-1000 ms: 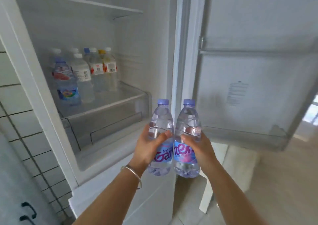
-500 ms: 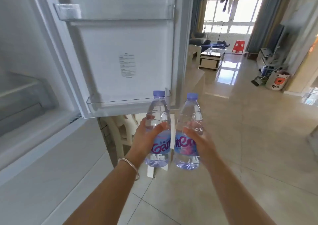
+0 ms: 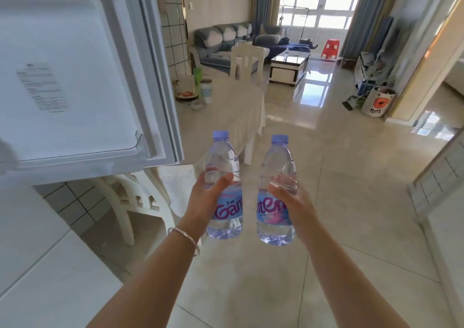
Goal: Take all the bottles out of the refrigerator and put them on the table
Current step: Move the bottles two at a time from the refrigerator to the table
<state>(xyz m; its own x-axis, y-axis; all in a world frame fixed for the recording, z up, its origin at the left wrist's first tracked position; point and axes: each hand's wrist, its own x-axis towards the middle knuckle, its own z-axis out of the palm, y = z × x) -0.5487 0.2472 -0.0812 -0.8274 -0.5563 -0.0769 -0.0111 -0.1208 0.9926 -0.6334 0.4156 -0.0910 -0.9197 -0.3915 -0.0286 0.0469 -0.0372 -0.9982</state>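
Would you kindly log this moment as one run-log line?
left hand grips left bottle | right hand grips right bottle | table ahead | fridge door open

Two bottles being held upright
A left bottle (image 3: 224, 184) is being gripped by the left hand (image 3: 204, 202), a right bottle (image 3: 276, 192) by the right hand (image 3: 298, 204), beside the open refrigerator door (image 3: 75, 76).

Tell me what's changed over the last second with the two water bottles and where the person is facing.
The view has swung from the refrigerator's shelves past its open door toward the dining table. The two bottles, side by side and touching before, now sit apart. Unchanged: the left hand still grips the left bottle, the right hand the right bottle, both upright and capped.
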